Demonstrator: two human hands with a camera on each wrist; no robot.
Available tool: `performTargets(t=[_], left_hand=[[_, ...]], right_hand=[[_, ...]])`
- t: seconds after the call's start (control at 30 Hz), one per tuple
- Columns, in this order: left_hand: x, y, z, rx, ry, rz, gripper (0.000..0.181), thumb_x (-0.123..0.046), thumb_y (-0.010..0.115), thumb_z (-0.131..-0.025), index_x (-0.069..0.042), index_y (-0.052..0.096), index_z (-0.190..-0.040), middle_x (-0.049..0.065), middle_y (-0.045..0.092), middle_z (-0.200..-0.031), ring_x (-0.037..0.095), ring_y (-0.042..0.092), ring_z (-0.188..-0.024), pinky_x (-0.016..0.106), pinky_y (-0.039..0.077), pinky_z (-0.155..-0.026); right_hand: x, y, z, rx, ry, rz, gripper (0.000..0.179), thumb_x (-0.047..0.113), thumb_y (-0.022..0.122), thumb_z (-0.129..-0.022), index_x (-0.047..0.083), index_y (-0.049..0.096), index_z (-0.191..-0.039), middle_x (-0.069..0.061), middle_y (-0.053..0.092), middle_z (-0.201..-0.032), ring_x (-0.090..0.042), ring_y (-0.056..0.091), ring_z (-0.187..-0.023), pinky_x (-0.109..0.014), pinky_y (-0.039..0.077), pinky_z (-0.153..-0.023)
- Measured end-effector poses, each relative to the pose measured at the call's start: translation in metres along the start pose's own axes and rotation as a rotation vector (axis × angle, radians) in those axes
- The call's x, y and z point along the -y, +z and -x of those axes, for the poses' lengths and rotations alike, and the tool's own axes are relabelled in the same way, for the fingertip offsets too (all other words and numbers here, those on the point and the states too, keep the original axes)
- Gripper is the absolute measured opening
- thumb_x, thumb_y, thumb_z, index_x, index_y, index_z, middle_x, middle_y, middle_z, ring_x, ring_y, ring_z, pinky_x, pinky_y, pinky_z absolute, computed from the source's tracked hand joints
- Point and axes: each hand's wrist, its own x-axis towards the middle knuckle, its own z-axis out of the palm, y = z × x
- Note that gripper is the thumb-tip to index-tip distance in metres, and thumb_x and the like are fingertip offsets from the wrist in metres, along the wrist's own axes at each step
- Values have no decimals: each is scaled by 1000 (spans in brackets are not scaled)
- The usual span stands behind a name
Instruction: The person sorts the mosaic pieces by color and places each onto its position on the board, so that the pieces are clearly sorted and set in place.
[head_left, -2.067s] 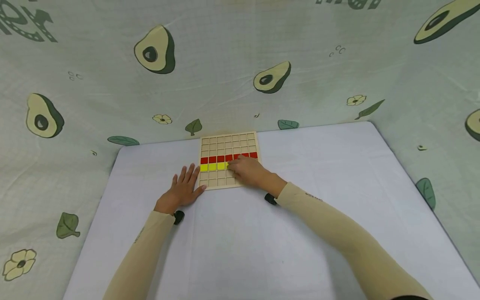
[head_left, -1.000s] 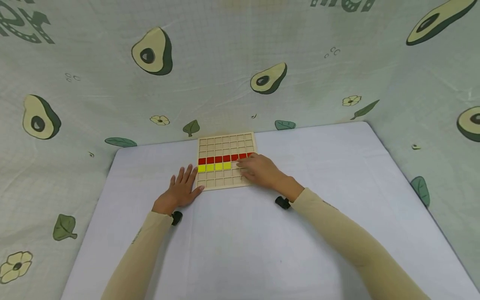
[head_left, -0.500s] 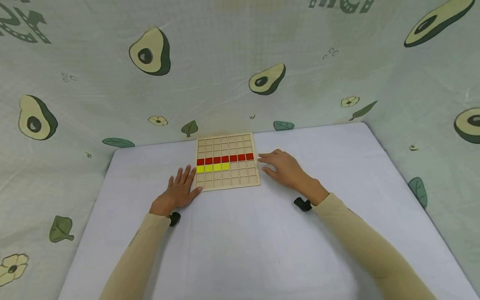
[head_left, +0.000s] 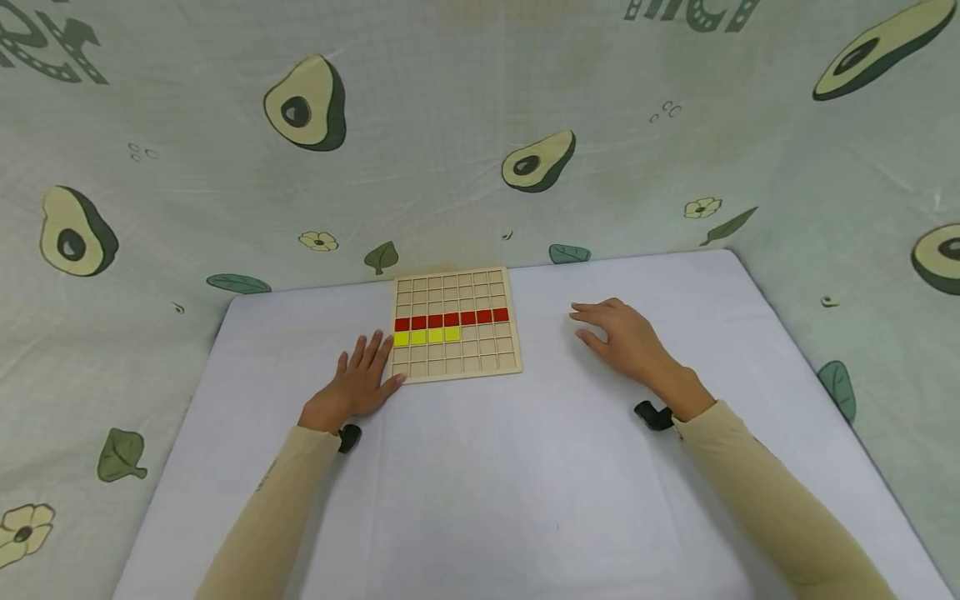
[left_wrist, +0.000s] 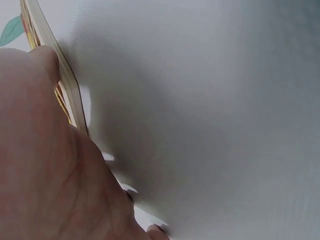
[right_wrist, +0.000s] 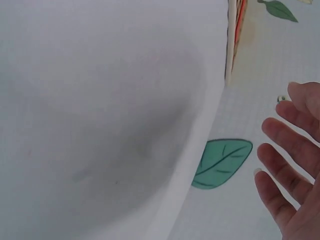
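Observation:
A light wooden grid board [head_left: 457, 367] lies flat at the back of the table. One row of it is filled with red square tiles [head_left: 452, 319]. In the row just nearer, several yellow tiles [head_left: 427, 336] fill the left cells. My left hand [head_left: 352, 385] lies with fingers spread at the board's left edge, its thumb at the front left corner; the left wrist view shows the thumb [left_wrist: 47, 65] against the board's side [left_wrist: 70, 95]. To the right of the board, apart from it, my right hand [head_left: 622, 342] hovers with loosely bent fingers and nothing in them.
A white cloth [head_left: 480, 483] covers the table. Behind it rises a pale curtain [head_left: 420, 183] printed with avocados, leaves and flowers. A small black device [head_left: 652, 415] is worn at the right wrist, another [head_left: 348, 437] at the left.
My right hand has drawn back from the yellow row and moved right, off the board. The fourth yellow tile, partly covered before, now shows in full. My left hand stays at the board's edge.

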Motion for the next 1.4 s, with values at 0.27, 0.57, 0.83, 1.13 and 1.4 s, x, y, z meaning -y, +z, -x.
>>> performTargets(t=[0.27,0.57,0.83,1.13,1.4], left_hand=[[2,4,-2,-18,10,17,84,-45,48,-111,-1,6,-169,25,-5,-176,49,-8,-161,69,-2,-126],[-1,5,-4,-25,20,5,84,-46,47,-111,-2,5,-169,23,-5,-176,48,-8,-161,69,-2,-126],[-2,5,-3,-31,26,8,84,-46,47,-111,-2,4,-169,22,-6,-176,47,-8,-162,69,-2,-126],[-6,3,2,-32,39,30,83,-45,46,-112,-1,5,-169,24,-4,-176,48,-8,-161,69,-2,-126],[0,4,1,-64,63,40,81,-43,47,-112,0,8,-169,24,-2,-176,48,-5,-162,68,0,-127]], right_hand=[[-27,-13,19,-38,36,15,38,5,77,-96,-1,71,-134,-18,67,-143,-39,64,-119,-60,51,-103],[-49,-25,33,-69,68,65,39,3,77,-94,-2,72,-132,-20,68,-140,-42,64,-115,-60,53,-96],[-65,-34,41,-82,101,94,39,4,79,-94,-3,71,-132,-22,68,-138,-44,63,-115,-62,52,-94],[-81,-42,49,-83,143,115,39,7,78,-95,-3,71,-133,-23,68,-139,-45,62,-115,-62,52,-92],[-93,-51,54,-71,169,150,40,8,77,-96,-4,70,-133,-25,67,-139,-47,61,-115,-64,51,-89]])
